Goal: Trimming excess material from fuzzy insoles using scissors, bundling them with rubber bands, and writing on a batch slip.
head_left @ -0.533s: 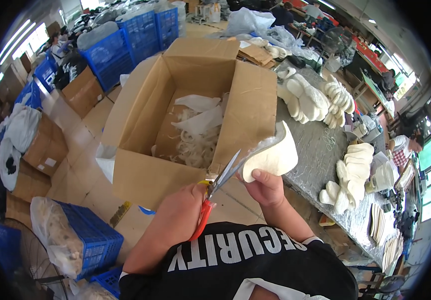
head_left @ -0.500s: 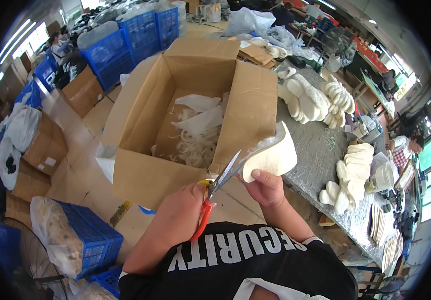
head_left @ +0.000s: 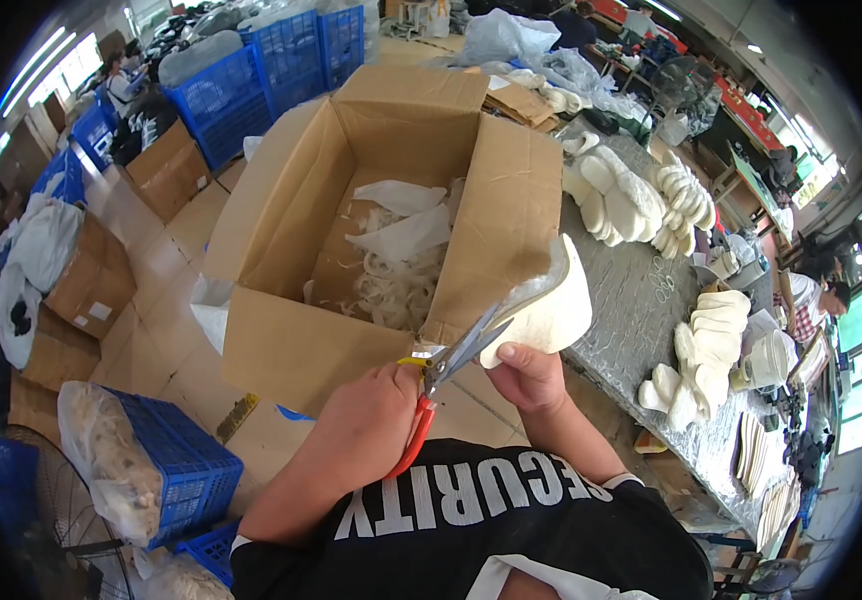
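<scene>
Cream insole [head_left: 548,318], seemingly part-trimmed: our right hand [head_left: 531,378] pinches it, our left hand's [head_left: 373,415] fingers wrap scissors [head_left: 437,376]; scraps [head_left: 386,288] lie boxed.

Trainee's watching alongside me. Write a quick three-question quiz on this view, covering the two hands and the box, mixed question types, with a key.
1. Which hand holds the scissors?
2. True or false: the right hand holds a curved cream piece.
3. What lies inside the open cardboard box?
A) blue crates
B) pale scraps
C) a fan

Key:
1. The left hand.
2. True.
3. B.
</scene>
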### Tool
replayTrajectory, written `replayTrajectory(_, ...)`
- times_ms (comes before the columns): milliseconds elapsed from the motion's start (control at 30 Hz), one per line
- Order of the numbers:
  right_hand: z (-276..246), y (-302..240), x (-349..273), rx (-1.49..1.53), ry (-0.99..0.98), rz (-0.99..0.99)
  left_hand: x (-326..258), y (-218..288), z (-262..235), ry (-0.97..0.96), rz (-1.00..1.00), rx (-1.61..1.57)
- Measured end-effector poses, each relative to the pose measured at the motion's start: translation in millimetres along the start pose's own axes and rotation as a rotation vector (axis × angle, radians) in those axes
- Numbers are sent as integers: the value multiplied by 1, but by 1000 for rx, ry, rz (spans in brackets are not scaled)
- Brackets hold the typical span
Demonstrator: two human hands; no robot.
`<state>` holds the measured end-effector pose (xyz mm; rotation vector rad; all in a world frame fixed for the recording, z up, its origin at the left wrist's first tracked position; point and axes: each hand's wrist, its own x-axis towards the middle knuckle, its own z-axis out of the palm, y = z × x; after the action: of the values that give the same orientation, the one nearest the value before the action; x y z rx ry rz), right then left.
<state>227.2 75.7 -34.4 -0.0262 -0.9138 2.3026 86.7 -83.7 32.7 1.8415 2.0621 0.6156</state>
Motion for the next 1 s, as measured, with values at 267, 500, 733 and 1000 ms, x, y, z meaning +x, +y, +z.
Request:
replayTrajectory(267,3,1,-1,-83,-12,-39,-1,-1,-1,-93,-37,-17)
replayTrajectory(500,-3,1,-5,-127,4,-37,-4,-8,5,-148,-42,-41)
replayTrajectory(733,4,1,-6,-142,24,-18,-7,-11,9,-154,-40,-103)
replayTrajectory(1000,4,2,-6,-139,-11,-5,-11,-15,11,-156,-37,-148)
